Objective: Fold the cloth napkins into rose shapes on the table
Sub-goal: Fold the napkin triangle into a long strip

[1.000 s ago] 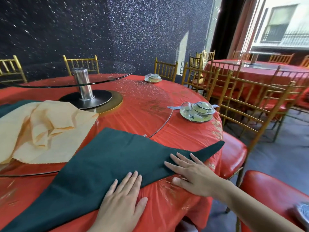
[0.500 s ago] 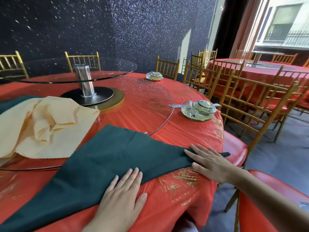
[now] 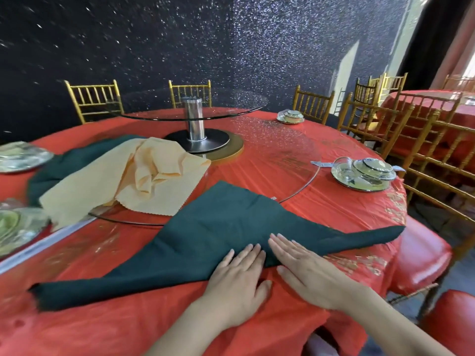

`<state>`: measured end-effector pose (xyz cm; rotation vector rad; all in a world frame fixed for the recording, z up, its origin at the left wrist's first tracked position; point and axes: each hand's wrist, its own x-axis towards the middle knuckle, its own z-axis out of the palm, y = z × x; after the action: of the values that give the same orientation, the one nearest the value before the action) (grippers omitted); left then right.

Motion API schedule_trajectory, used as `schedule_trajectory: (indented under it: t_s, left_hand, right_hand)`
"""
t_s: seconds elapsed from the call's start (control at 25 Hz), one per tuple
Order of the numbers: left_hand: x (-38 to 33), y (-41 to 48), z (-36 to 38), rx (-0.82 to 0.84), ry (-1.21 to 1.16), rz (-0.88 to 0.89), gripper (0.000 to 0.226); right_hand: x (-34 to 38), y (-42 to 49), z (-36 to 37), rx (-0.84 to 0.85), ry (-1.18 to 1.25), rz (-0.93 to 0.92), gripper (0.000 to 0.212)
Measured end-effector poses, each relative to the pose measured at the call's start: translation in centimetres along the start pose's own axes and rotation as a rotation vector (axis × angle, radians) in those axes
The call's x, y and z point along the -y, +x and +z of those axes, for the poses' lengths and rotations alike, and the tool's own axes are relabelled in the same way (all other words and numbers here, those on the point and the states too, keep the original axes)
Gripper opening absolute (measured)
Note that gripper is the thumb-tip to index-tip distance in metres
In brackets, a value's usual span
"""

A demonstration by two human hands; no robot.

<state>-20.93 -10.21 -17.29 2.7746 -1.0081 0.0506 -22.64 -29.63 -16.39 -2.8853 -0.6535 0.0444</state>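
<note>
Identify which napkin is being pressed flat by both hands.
The dark green napkin, folded in a triangle at the front; the peach napkin lies crumpled and untouched behind it.

So the right hand [image 3: 308, 276] slides back from the green napkin's [image 3: 218, 227] right-hand tip and now lies flat at lower centre, just beside the left hand [image 3: 236, 291]. The view swings left too, and plates [image 3: 23, 156] show up at the left edge.

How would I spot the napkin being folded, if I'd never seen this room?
Find the round table with the red cover. At its near edge lies a dark green napkin folded into a wide triangle, left hand and right hand flat on its long edge. Unlike the crumpled peach napkin and the other green napkin under it, this one lies smooth.
</note>
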Motion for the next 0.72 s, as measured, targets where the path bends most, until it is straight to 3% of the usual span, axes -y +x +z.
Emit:
schedule_trajectory:
  t_s: [0.2,0.44,0.6,0.72]
  left_hand:
    - [-0.2,-1.2,-0.4,0.035,-0.01,-0.039,0.099]
    - [1.6,-5.7,-1.8,0.107,0.074,-0.225,0.11]
    - [2.2,-6.3,-1.9,0.119,0.087,-0.237,0.112]
    - [2.2,-6.1,-1.8,0.092,0.101,-0.234,0.113]
  right_hand:
    - [-0.3,0.3,0.6,0.052,-0.062,0.013,0.11]
    - [0.5,0.3,0.4,0.002,-0.099,0.041,0.115]
    - [3.1,1.5,0.9,-0.13,-0.196,0.025,0.084]
    - [5.0,2.9,2.2,-0.114,-0.175,-0.039,0.059]
